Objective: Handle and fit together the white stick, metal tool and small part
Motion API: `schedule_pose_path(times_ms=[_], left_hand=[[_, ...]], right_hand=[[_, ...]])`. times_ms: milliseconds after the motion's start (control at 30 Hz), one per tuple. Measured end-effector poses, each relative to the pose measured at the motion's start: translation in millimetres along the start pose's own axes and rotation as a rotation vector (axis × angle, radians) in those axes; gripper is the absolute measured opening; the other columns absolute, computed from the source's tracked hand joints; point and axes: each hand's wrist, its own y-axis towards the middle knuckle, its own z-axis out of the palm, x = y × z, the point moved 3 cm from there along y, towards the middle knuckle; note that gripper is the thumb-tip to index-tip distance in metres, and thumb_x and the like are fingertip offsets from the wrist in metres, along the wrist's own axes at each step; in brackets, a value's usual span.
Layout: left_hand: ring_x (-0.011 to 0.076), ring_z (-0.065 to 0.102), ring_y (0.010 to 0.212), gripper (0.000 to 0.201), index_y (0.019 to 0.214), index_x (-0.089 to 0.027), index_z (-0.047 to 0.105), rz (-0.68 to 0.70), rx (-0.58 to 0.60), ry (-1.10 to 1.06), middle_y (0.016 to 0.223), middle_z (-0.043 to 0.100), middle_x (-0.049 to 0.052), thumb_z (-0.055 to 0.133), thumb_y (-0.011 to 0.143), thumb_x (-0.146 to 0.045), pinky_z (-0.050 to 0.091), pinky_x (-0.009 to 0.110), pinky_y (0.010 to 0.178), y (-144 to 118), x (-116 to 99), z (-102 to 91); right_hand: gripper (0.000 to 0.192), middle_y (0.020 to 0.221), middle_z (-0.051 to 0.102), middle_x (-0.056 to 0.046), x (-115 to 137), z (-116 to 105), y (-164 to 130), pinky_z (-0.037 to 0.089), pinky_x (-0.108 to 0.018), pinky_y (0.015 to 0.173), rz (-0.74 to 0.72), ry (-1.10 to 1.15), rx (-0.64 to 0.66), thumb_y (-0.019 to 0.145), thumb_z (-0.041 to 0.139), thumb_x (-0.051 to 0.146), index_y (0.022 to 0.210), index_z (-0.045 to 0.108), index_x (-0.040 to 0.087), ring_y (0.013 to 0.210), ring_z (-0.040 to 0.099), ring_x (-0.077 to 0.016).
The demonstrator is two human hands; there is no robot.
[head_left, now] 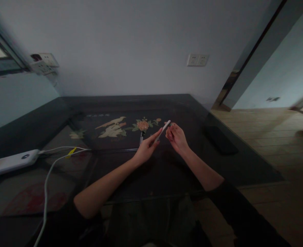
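Both hands meet above the middle of the dark, glossy counter [64, 113], whose top carries an inlaid picture of pale birds and an orange flower [142, 125]. The left hand [146, 149] pinches the lower end of a slim white pen-shaped stick [163, 130] between thumb and fingertips, so that the stick slants up and to the right. The right hand [176, 137] has its fingers curled in at the stick's upper end, touching or just beside the tip; whether it truly grips it cannot be told at this size. The stick is in the air, clear of the counter, just in front of the flower. A small dark object with a pale end [141, 136] lies on the counter just left of the left hand's fingertips. At the far left a flat white power bank [10, 162] rests on the counter, with white cables [46, 178] running from it, one marked with a yellow tag [71, 152]. A flat black rectangular object [220, 139] lies on the counter to the right of the hands, well apart.
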Motion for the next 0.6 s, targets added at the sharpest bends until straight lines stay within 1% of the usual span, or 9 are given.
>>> schedule_pose_path(times_ms=[100,167,300,367,433,500,600], left_hand=[[0.0206,0.065,0.094,0.057,0.148,-0.021,0.042,-0.081,-0.021,0.007,0.116,0.071,0.008,0.052,0.092,-0.022,0.053,0.033,0.085,1.1,2.6,-3.1],[0.0198,0.065,0.093,0.059,0.149,-0.019,0.04,-0.108,-0.029,0.012,0.119,0.07,0.009,0.052,0.092,-0.021,0.053,0.032,0.084,0.8,3.6,-3.4],[0.0217,0.063,0.108,0.058,0.149,-0.023,0.04,-0.072,-0.027,0.003,0.135,0.062,0.009,0.051,0.093,-0.021,0.051,0.035,0.093,-1.9,2.3,0.8],[0.0232,0.059,0.117,0.057,0.149,-0.025,0.04,-0.044,-0.002,0.003,0.143,0.055,0.008,0.05,0.093,-0.022,0.049,0.037,0.098,-3.8,1.1,4.5],[0.0241,0.056,0.123,0.056,0.149,-0.025,0.04,-0.021,0.028,-0.003,0.147,0.05,0.007,0.05,0.094,-0.023,0.047,0.038,0.102,-5.4,-0.3,7.7],[0.0243,0.057,0.121,0.057,0.149,-0.024,0.04,-0.007,0.042,-0.019,0.145,0.053,0.008,0.051,0.094,-0.023,0.047,0.037,0.101,-6.0,-1.8,9.0],[0.0233,0.063,0.111,0.056,0.147,-0.022,0.043,0.002,0.028,-0.028,0.128,0.066,0.008,0.052,0.092,-0.023,0.051,0.035,0.095,-4.6,-2.7,6.6]], right_hand=[[0.041,0.045,0.037,0.011,-0.2,0.5,-0.3,0.02,-0.026,0.044,0.013,0.015,0.012,0.072,0.074,0.058,0.079,0.054,0.023,0.041,0.024,-0.0069],[0.041,0.045,0.038,0.011,-0.5,0.6,-0.2,0.019,-0.026,0.044,0.023,0.029,0.017,0.071,0.075,0.058,0.078,0.054,0.023,0.041,0.024,-0.0067],[0.041,0.044,0.037,0.011,-1.1,-0.4,0.6,0.018,-0.026,0.044,0.021,0.041,0.002,0.071,0.076,0.057,0.08,0.057,0.022,0.041,0.023,-0.0067],[0.041,0.045,0.037,0.011,-1.3,-1.2,1.3,0.018,-0.026,0.044,0.016,0.038,-0.009,0.07,0.077,0.057,0.081,0.059,0.022,0.042,0.023,-0.0069],[0.041,0.047,0.035,0.01,-1.3,-1.6,1.8,0.018,-0.027,0.044,0.007,0.036,-0.015,0.07,0.076,0.057,0.083,0.06,0.022,0.043,0.023,-0.0072],[0.04,0.048,0.035,0.01,-1.0,-1.5,2.1,0.017,-0.027,0.044,-0.002,0.043,-0.011,0.071,0.076,0.056,0.085,0.062,0.021,0.043,0.023,-0.0074],[0.039,0.047,0.036,0.01,-0.9,-1.3,2.0,0.017,-0.027,0.044,-0.005,0.067,-0.005,0.071,0.077,0.054,0.086,0.062,0.021,0.043,0.023,-0.0068]])
